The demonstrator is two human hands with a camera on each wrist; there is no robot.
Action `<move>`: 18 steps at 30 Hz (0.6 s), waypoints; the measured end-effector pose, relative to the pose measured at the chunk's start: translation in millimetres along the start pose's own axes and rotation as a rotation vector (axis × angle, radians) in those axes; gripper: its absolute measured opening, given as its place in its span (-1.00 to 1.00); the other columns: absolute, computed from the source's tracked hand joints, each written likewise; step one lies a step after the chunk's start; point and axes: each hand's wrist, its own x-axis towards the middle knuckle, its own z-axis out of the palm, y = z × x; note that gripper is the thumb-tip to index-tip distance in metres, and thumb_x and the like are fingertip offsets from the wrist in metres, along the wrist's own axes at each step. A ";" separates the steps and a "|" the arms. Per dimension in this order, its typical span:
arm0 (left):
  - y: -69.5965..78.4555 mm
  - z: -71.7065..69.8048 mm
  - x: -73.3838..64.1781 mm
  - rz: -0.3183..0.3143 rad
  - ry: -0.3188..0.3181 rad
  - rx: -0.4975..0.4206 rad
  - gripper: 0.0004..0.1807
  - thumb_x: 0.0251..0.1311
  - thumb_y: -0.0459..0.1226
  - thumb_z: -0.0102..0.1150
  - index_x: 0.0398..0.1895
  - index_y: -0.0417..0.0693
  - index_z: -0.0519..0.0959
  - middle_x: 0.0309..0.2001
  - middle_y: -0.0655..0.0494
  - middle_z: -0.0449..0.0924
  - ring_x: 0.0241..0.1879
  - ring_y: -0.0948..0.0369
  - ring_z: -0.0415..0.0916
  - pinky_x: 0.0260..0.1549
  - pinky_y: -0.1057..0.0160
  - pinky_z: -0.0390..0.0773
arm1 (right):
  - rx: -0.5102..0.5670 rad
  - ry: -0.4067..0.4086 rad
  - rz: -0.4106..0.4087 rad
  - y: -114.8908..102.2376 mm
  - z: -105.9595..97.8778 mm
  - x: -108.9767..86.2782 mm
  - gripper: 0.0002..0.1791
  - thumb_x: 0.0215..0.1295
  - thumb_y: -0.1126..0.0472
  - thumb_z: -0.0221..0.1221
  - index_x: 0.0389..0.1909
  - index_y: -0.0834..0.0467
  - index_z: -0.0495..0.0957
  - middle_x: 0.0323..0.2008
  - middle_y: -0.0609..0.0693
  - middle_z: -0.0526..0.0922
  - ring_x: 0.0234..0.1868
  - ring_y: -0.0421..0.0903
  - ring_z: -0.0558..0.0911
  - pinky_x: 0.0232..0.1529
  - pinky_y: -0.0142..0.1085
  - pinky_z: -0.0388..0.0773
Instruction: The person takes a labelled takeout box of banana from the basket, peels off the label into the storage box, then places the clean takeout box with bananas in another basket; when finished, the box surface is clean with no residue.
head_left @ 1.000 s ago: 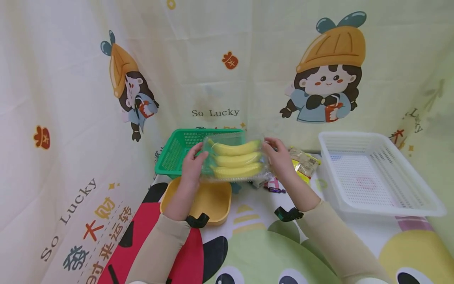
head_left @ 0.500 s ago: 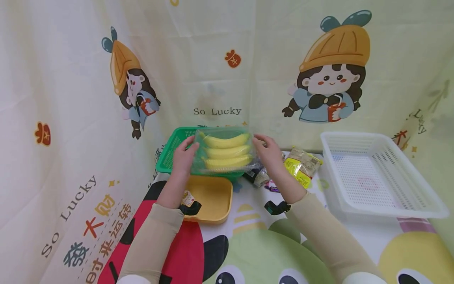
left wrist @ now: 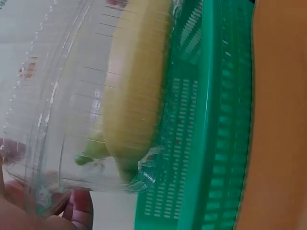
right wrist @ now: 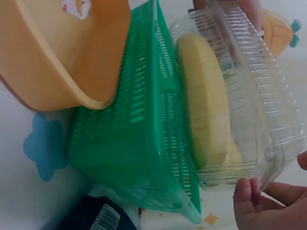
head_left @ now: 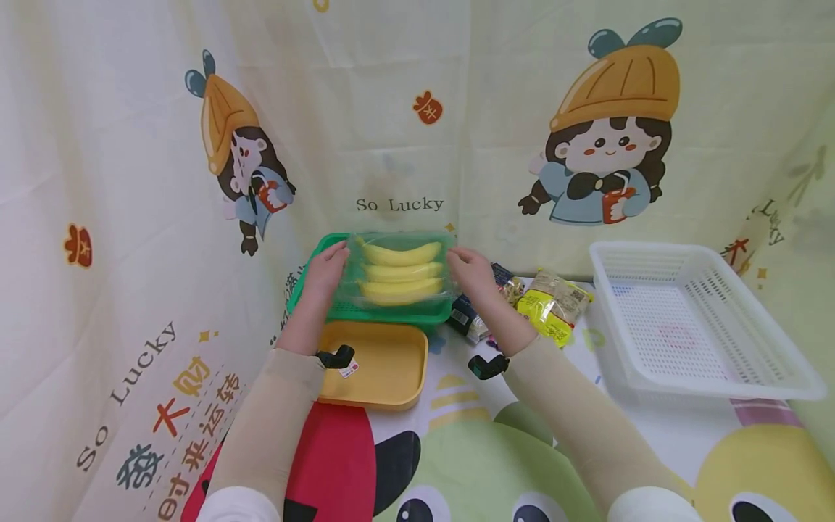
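A clear plastic clamshell box (head_left: 355, 279) with three bananas (head_left: 401, 272) inside is held over the green basket (head_left: 443, 313). My left hand (head_left: 326, 270) pinches its left end and my right hand (head_left: 471, 272) pinches its right end. In the left wrist view the left fingers (left wrist: 81, 207) are at the box's edge, and the green basket is beneath it. From the right wrist, the right fingers (right wrist: 247, 194) grip the box's corner, with the box above the basket's opening. Whether the box touches the basket I cannot tell.
A yellow-orange tub (head_left: 385, 362) with a small label stands in front of the green basket. Food packets lie to the right: a yellow and clear bag (head_left: 554, 304) and a dark packet (head_left: 464, 319). A white basket (head_left: 678, 341) stands at the far right, near the curtain (head_left: 496, 145).
Both hands have carried the banana box leftward and slightly back, from in front of the green basket to over it. More of the packets and the tub shows now.
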 end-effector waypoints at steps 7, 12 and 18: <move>0.8 -6.8 13.3 -0.059 -0.013 0.076 -0.40 0.47 0.08 -0.15 0.52 0.22 0.20 0.52 0.05 0.17 0.45 -0.03 0.22 0.43 -0.09 0.21 | 0.035 -0.093 0.058 1.9 13.4 11.1 -0.37 0.47 -0.13 -0.06 0.48 0.03 0.26 0.47 0.10 0.28 0.31 0.15 0.49 0.39 0.04 0.35; -6.6 -7.6 24.1 -0.089 0.008 0.125 -0.39 0.47 0.09 -0.20 0.52 0.15 0.21 0.51 0.04 0.19 0.47 -0.01 0.17 0.45 -0.08 0.19 | 0.041 -0.122 0.134 0.2 22.4 19.1 -0.35 0.46 -0.17 -0.06 0.45 0.07 0.30 0.40 0.15 0.36 0.34 0.13 0.42 0.43 0.05 0.26; -14.3 -8.6 34.9 -0.103 0.022 0.194 -0.35 0.49 0.12 -0.27 0.53 0.07 0.18 0.56 0.07 0.05 0.56 -0.01 -0.04 0.52 -0.04 0.03 | 0.151 -0.160 0.264 -0.2 32.5 33.2 -0.24 0.41 -0.20 -0.01 0.51 0.09 0.16 0.53 0.06 0.16 0.51 0.04 0.21 0.51 -0.11 0.18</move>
